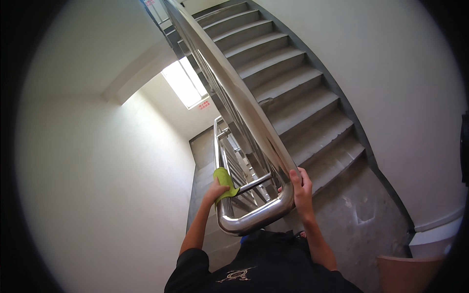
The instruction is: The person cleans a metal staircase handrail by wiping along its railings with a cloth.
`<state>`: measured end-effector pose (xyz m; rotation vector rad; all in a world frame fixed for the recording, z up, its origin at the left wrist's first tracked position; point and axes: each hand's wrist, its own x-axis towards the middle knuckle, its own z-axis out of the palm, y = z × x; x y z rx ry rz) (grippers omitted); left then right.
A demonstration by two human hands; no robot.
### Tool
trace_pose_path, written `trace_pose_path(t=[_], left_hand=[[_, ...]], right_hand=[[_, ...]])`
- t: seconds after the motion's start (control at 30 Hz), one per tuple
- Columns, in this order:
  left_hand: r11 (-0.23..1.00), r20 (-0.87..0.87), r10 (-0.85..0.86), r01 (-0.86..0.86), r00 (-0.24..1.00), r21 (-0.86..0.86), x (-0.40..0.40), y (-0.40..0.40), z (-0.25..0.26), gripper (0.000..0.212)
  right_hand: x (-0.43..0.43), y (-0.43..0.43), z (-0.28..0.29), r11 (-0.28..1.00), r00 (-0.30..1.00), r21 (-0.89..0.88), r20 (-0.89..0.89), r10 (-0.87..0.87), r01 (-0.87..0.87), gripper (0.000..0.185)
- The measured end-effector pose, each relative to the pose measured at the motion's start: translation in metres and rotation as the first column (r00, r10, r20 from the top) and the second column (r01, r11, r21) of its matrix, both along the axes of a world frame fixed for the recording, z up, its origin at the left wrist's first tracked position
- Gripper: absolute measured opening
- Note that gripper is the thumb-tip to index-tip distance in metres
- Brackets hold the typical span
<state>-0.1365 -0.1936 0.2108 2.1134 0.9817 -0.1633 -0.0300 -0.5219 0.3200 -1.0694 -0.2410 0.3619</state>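
Observation:
A polished stainless steel handrail [253, 217] bends round in a U at the stair landing, just in front of my body. My left hand [216, 190] presses a yellow-green cloth [222, 177] over the left rail, which runs down beside the lower flight. On the thicker rail at the right, my right hand [302, 186] grips the metal near the bend, thumb on top and fingers partly hidden. A short metal crossbar [254, 184] joins the two sides between my hands, with thin balusters below it.
Concrete steps [307, 106] climb on the right beside a white wall [395, 91]. Another flight descends at the left below a bright window [185, 82]. The landing floor [348, 219] lies to my right, with a brownish object [406, 273] at the lower right.

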Motion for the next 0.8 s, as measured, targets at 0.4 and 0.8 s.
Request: trace_pose_path(t=[0.4,0.8], left_hand=[[0.998,-0.159,-0.066,0.065,0.985,-0.009,0.019,0.025,-0.028,0.111],[0.999,-0.166,-0.047,0.044,0.985,-0.019,0.092,0.102,-0.099,0.103]], right_hand=[[-0.004,-0.002,-0.002,1.0,1.0,-0.007,-0.023,-0.01,0.01,0.031],[-0.016,-0.003,0.0,0.969,0.987,-0.202,0.1,-0.123,0.142,0.045]])
